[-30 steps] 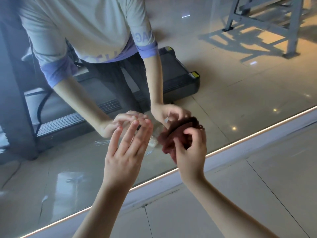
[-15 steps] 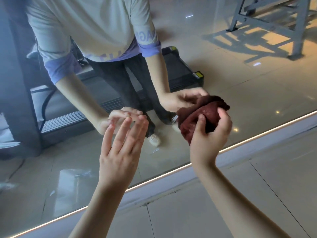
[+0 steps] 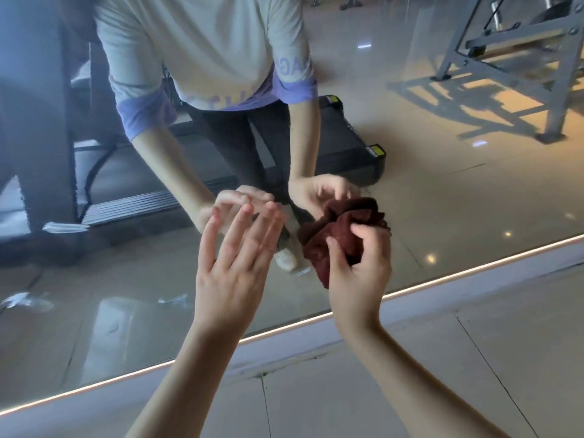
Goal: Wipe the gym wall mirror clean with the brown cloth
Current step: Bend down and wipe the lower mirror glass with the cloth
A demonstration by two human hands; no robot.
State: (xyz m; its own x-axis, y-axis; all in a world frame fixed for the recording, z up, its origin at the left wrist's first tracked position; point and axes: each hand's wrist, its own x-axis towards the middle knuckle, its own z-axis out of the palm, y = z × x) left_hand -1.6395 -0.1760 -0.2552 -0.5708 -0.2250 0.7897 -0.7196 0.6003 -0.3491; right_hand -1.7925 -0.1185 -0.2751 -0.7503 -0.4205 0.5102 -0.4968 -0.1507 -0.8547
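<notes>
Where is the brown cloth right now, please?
Head view: the brown cloth is bunched in the right hand, low by the mirror, right of the left hand.

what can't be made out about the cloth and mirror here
Head view, brown cloth: its far side is hidden by the right hand and its folds.
Head view, left hand: fingertips blurred; touching the wall mirror or not, cannot tell.
Head view, wall mirror: top and sides cut off by frame edges.

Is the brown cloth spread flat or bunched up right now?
Bunched up: the brown cloth sits as a crumpled wad, gripped by the right hand against the mirror.
</notes>
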